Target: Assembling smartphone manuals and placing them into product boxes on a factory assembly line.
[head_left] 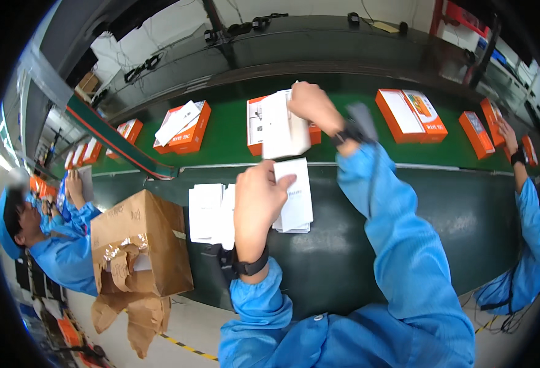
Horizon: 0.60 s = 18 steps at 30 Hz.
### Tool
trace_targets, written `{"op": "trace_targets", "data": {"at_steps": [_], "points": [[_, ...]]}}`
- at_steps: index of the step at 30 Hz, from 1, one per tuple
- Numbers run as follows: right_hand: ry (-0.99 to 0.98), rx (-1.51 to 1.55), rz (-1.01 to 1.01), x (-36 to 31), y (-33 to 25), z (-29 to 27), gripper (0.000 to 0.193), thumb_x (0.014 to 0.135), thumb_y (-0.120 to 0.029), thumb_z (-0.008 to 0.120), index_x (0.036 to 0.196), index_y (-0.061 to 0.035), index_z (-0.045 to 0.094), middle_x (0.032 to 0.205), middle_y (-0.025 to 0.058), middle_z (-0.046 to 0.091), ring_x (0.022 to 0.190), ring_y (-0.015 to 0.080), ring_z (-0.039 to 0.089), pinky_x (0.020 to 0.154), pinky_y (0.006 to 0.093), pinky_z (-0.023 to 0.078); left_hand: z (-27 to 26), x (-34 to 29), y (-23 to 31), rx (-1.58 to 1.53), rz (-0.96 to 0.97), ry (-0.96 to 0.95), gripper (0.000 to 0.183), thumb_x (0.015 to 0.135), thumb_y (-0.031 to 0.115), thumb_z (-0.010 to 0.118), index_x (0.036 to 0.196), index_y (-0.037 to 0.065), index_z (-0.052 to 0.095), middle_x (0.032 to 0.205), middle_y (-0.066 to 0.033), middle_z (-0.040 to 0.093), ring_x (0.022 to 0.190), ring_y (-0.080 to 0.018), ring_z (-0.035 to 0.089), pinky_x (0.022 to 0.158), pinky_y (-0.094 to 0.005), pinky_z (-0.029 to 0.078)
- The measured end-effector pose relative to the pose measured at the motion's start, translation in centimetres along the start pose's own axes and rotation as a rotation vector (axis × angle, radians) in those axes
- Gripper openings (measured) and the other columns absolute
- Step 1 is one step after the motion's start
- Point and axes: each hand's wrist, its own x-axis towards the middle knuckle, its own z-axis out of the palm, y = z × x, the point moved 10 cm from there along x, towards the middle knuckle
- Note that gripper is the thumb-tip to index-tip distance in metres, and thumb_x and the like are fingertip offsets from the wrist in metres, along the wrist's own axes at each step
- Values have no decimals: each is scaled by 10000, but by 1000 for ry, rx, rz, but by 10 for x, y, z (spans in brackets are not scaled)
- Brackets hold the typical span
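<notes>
My right hand (311, 105) is closed on the top right edge of a white card-like insert (277, 129), which is tilted over an open orange box (255, 122) on the green belt. What lies under the insert is mostly hidden. Nearer to me, my left hand (259, 195) rests at a stack of white booklets (295, 205), its thumb lying across the top booklet. Its other fingers are largely hidden. Left of that hand is a second pile of white booklets (207, 211), partly covered by my wrist.
A torn cardboard carton (168, 245) stands at the left. Along the belt sit an orange box with white leaflets on top (184, 126), an open orange box (412, 116) and several others. Co-workers' arms (518, 202) reach in at both sides. A green post (119, 138) slants across the left.
</notes>
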Motion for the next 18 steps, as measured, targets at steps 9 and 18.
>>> {"op": "trace_targets", "data": {"at_steps": [9, 18], "points": [[-191, 948, -220, -206, -88, -92, 347, 1140, -151, 589, 1223, 129, 775, 1051, 130, 826, 950, 149, 751, 811, 345, 591, -47, -16, -6, -912, 194, 389, 338, 1041, 280, 910, 951, -33, 818, 819, -24, 759, 741, -55, 610, 653, -242, 481], [-81, 1162, -146, -210, -55, -123, 347, 1111, -171, 758, 1321, 103, 781, 1143, 132, 840, 989, 142, 781, 870, 289, 618, -24, -19, 48, -688, 568, 136, 1439, 756, 193, 1073, 1816, 109, 103, 1679, -255, 475, 1535, -376, 550, 1276, -511, 479]]}}
